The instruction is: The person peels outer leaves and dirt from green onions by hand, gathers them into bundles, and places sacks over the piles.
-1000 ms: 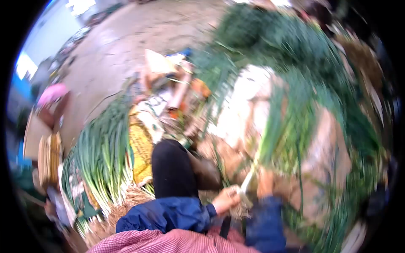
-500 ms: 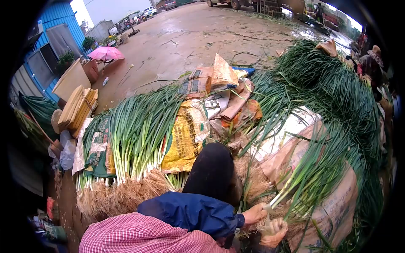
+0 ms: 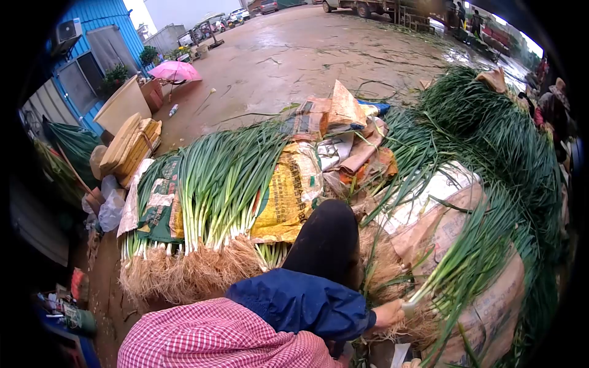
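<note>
My left hand (image 3: 388,315), in a blue sleeve (image 3: 307,302), is closed around the white root end of some green onions (image 3: 451,270). Their leaves spread to the upper right over a printed sack (image 3: 491,306). Only a sliver of my right hand (image 3: 412,364) shows at the bottom edge, its fingers mostly cut off. A pale strip (image 3: 400,354) lies beside it; what it is I cannot make out. Tangled brown roots (image 3: 420,328) surround the held ends. Left of my dark-trousered knee (image 3: 328,242), a row of green onions (image 3: 224,184) lies with roots towards me.
A yellow sack (image 3: 285,196) covers part of the row. Folded sacks (image 3: 362,150) lie beyond my knee. A large green onion heap (image 3: 491,122) stands at right, with a person (image 3: 552,110) beside it. A pink umbrella (image 3: 175,72) and flattened cardboard (image 3: 132,147) are at left.
The view has shifted, so the scene sits further right. My right hand has dropped from beside the left hand to the bottom edge. My left hand stays at the green onions' root end.
</note>
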`<state>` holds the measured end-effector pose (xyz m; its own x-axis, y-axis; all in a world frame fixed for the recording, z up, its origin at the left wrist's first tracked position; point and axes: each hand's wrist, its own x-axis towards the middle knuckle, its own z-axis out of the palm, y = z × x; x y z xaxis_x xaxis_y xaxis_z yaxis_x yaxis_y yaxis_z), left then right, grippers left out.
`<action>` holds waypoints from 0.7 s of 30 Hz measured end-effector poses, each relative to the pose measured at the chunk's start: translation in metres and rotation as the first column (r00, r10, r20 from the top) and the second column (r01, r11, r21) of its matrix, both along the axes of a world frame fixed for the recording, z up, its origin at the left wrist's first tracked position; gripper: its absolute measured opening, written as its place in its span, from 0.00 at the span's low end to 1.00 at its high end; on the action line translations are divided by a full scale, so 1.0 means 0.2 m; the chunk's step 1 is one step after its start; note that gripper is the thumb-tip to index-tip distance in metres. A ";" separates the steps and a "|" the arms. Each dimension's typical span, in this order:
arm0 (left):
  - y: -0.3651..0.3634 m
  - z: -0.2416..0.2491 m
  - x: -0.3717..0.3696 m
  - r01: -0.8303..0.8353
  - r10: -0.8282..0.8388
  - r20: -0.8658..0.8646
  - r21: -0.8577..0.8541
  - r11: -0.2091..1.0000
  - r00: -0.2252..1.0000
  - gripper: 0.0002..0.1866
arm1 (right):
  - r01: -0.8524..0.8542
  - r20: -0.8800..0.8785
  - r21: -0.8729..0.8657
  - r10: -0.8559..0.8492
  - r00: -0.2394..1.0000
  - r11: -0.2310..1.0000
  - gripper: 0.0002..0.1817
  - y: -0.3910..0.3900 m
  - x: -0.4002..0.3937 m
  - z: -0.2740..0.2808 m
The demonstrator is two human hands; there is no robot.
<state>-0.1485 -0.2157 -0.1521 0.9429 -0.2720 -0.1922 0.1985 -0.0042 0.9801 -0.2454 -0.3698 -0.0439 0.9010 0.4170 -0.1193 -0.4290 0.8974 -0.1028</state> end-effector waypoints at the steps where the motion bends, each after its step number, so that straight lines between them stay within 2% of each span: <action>1: 0.02 -0.02 0.01 0.012 -0.021 0.084 0.111 0.994 0.996 0.11 | 0.085 0.006 -0.215 -0.086 0.996 0.973 0.13 0.04 0.04 0.00; 2: 0.03 -0.05 0.02 0.010 -0.048 0.165 0.223 0.975 0.985 0.11 | 0.148 0.042 -0.485 -0.146 0.988 0.862 0.13 0.07 0.10 0.01; 3: -0.01 -0.22 0.01 0.053 -0.094 0.214 0.192 0.980 0.972 0.11 | 0.173 0.095 -0.735 -0.153 0.984 0.656 0.13 0.11 0.16 0.00; 4: 0.01 -0.03 0.00 0.239 -0.237 -0.032 0.134 0.962 0.971 0.12 | 0.191 0.158 -0.885 -0.113 0.981 0.424 0.14 0.15 0.20 0.00; 5: 0.03 0.18 -0.01 0.399 -0.366 -0.270 0.076 0.914 0.891 0.14 | 0.223 0.217 -0.953 -0.051 0.975 0.204 0.14 0.17 0.24 0.00; 6: 0.01 0.11 -0.06 0.346 -0.339 -0.083 0.108 0.932 0.937 0.13 | 0.262 0.263 -0.964 0.022 0.964 0.031 0.15 0.19 0.27 -0.03; 7: 0.01 0.13 -0.11 0.279 -0.296 0.109 0.144 0.949 0.949 0.13 | 0.285 0.277 -0.955 0.089 0.957 -0.087 0.15 0.21 0.29 -0.06; 8: 0.03 0.17 -0.13 0.225 -0.246 0.218 0.115 0.968 0.945 0.14 | 0.288 0.266 -0.943 0.138 0.954 -0.169 0.16 0.23 0.30 -0.09; 9: 0.06 0.20 -0.11 0.217 -0.237 0.219 0.112 0.970 0.946 0.14 | 0.233 0.189 -0.939 0.187 0.964 -0.253 0.20 0.21 0.31 -0.13; 10: 0.08 0.22 -0.09 0.279 -0.303 0.105 0.198 0.940 0.947 0.17 | 0.234 0.187 -0.938 0.195 0.963 -0.255 0.20 0.18 0.31 -0.16; 11: 0.09 0.24 -0.09 0.349 -0.359 -0.017 0.274 0.896 0.933 0.21 | 0.138 0.043 -0.902 0.233 0.972 -0.409 0.19 0.20 0.30 -0.10; 12: 0.08 0.25 -0.10 0.348 -0.357 -0.018 0.269 0.898 0.934 0.21 | 0.049 -0.106 -0.830 0.243 0.964 -0.555 0.19 0.21 0.29 -0.05; 14: 0.07 0.28 -0.11 0.296 -0.288 -0.072 0.283 0.912 0.955 0.23 | 0.073 -0.098 -0.804 0.252 0.963 -0.590 0.19 0.15 0.22 -0.14; 15: 0.04 0.24 -0.13 0.299 -0.291 -0.073 0.280 0.912 0.954 0.23 | 0.124 0.000 -0.850 0.235 0.972 -0.513 0.19 0.13 0.18 -0.15; 16: -0.01 0.15 -0.15 0.286 -0.302 0.019 0.269 0.920 0.953 0.20 | 0.180 0.097 -0.883 0.206 0.974 -0.434 0.20 0.12 0.14 -0.15; 17: -0.04 0.10 -0.14 0.279 -0.313 0.107 0.255 0.926 0.944 0.18 | 0.034 0.014 -0.953 0.068 0.998 -0.301 0.18 0.15 0.12 -0.03; 18: -0.08 0.04 -0.12 0.264 -0.309 0.114 0.298 0.917 0.944 0.17 | -0.111 -0.111 -0.994 -0.095 0.989 0.008 0.14 0.17 0.09 0.10; 19: -0.15 0.00 -0.17 0.280 -0.328 0.105 0.322 0.904 0.939 0.16 | -0.077 -0.078 -0.996 0.023 0.997 -0.042 0.13 0.14 0.07 0.19; 20: -0.10 0.13 -0.15 0.237 -0.327 0.128 0.458 0.857 0.936 0.15 | -0.061 -0.074 -0.993 0.122 0.990 -0.104 0.13 0.07 0.01 0.27; 21: -0.04 0.25 -0.08 0.344 -0.378 -0.013 0.444 0.827 0.926 0.12 | -0.076 -0.072 -0.991 -0.043 0.997 -0.111 0.12 0.00 -0.05 0.24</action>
